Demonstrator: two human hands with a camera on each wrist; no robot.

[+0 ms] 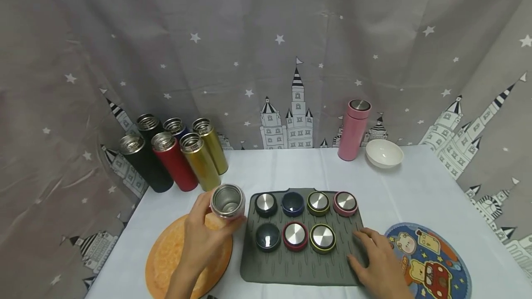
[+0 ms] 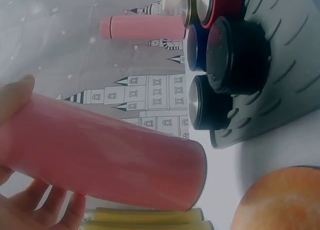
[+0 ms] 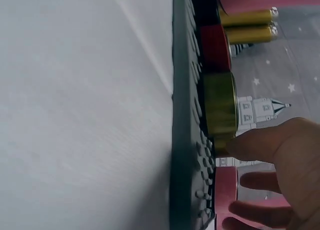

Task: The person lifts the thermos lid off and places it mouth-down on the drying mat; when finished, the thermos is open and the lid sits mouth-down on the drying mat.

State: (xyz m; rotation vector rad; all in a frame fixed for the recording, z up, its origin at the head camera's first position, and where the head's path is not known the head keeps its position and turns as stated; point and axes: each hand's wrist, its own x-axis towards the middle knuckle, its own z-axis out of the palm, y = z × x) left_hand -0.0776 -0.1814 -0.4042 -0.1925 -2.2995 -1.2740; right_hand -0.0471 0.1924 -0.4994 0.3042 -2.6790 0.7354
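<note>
My left hand (image 1: 203, 234) grips a pink thermos bottle (image 2: 125, 150) near its mouth. Its top has no lid, and the steel inside shows in the head view. My right hand (image 1: 378, 262) is at the right edge of a grey-green mat (image 1: 287, 271), with thumb and fingers spread and nothing held. Two rows of lids stand on that mat. Nearest this hand are a yellow-rimmed lid (image 1: 323, 238) and, farther back, a pink-rimmed lid (image 1: 345, 203). Left of them are a red lid (image 1: 295, 236), a dark lid (image 1: 268, 236) and a navy lid (image 1: 293, 203).
Several lidless bottles, among them a red bottle (image 1: 174, 160) and a yellow bottle (image 1: 201, 160), stand at the back left. A lidded pink bottle (image 1: 353, 130) and white bowl (image 1: 384, 153) are at the back. Round orange (image 1: 162, 253) and blue cartoon (image 1: 453, 262) mats flank the lids.
</note>
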